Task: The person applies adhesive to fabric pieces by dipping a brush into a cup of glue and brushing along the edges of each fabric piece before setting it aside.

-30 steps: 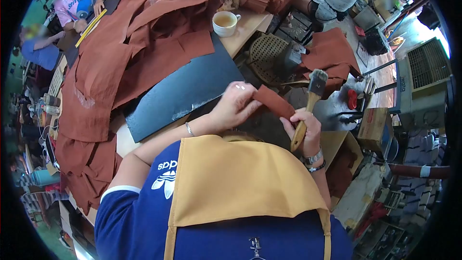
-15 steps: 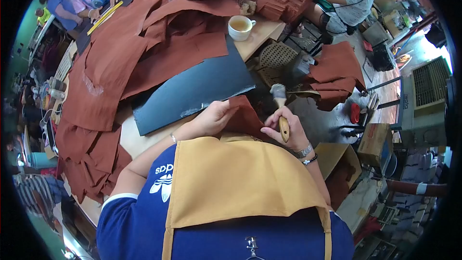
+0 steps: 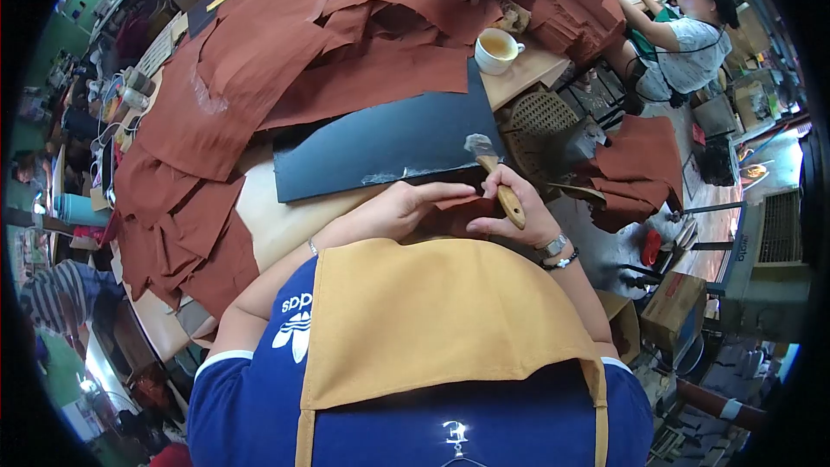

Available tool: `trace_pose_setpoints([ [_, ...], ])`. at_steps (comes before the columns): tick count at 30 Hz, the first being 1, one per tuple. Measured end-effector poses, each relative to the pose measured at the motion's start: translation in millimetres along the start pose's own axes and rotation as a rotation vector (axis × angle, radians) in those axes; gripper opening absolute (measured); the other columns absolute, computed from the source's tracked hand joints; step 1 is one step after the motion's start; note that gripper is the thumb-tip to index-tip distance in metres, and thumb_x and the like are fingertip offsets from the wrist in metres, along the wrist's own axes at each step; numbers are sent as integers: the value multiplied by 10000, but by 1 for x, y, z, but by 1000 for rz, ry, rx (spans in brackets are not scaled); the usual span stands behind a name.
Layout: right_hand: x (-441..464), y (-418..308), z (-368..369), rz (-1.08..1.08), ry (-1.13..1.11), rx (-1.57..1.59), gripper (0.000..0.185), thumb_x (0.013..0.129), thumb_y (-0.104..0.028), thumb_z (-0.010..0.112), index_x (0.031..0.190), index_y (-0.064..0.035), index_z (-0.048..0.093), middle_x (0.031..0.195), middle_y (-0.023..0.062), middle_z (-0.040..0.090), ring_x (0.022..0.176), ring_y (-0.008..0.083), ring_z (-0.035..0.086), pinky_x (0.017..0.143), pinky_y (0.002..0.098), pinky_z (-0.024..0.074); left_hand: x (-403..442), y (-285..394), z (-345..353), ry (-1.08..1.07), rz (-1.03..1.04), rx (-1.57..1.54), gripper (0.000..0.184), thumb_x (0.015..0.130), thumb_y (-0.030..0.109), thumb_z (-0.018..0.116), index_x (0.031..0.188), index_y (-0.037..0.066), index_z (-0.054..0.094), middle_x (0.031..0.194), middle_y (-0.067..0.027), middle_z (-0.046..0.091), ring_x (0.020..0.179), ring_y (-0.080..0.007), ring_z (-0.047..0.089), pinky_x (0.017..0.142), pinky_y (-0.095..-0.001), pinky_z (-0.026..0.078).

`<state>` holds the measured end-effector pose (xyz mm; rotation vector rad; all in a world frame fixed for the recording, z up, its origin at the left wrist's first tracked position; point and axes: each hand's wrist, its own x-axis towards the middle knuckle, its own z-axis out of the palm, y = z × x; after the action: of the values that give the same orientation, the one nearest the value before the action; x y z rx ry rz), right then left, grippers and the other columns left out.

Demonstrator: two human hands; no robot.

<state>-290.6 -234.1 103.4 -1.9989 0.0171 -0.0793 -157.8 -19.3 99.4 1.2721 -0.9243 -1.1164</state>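
My right hand (image 3: pixel 525 213) is closed around the wooden handle of a flat brush (image 3: pixel 510 201), its pale, coated bristles pointing up and away from me. Low in front of my chest, a small reddish-brown leather-like piece (image 3: pixel 456 218) lies between my two hands. My left hand (image 3: pixel 408 209) is on this piece with its fingers stretched along the upper edge; its thumb is mostly hidden. Just beyond my hands lies a dark board (image 3: pixel 380 143) with whitish smears on its near edge.
Large reddish-brown sheets (image 3: pixel 259 60) are heaped over the table (image 3: pixel 268 216). A cup of light-brown liquid (image 3: pixel 497 52) stands near the table's right edge. More sheets (image 3: pixel 635 169) hang over a support at right. Another person (image 3: pixel 683 47) sits at far right.
The view has shifted, so the table appears further right. My left hand has gone from a closed fist to fingers stretched along the piece. The brush now tilts more to the left.
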Motion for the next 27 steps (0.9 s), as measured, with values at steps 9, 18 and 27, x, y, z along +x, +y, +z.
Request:
trace_pose_setpoints([
  [9, -36, 25, -37, 115, 146, -289, 357, 801, -172, 836, 961, -70, 534, 754, 114, 586, 667, 269, 585, 652, 341, 496, -40, -8, -40, 261, -14, 605, 240, 967, 160, 656, 1173, 41, 622, 962, -152, 710, 762, -243, 660, 732, -335, 520],
  [18, -20, 34, -64, -350, 676, -474, 326, 834, 39, 774, 933, -74, 484, 792, 62, 563, 679, 177, 550, 654, 281, 483, -74, -23, -43, 835, 155, 542, 71, 959, 65, 652, 937, 14, 608, 655, -20, 456, 617, -79, 400, 556, -252, 371],
  [27, 100, 81, -84, -305, 424, -509, 146, 931, -117, 674, 961, -41, 553, 785, 136, 640, 613, 262, 616, 639, 337, 535, 3, -22, -117, 1035, -9, 1442, 469, 947, 350, 645, 1340, 124, 530, 1339, -167, 541, 1207, -310, 546, 956, -525, 453],
])
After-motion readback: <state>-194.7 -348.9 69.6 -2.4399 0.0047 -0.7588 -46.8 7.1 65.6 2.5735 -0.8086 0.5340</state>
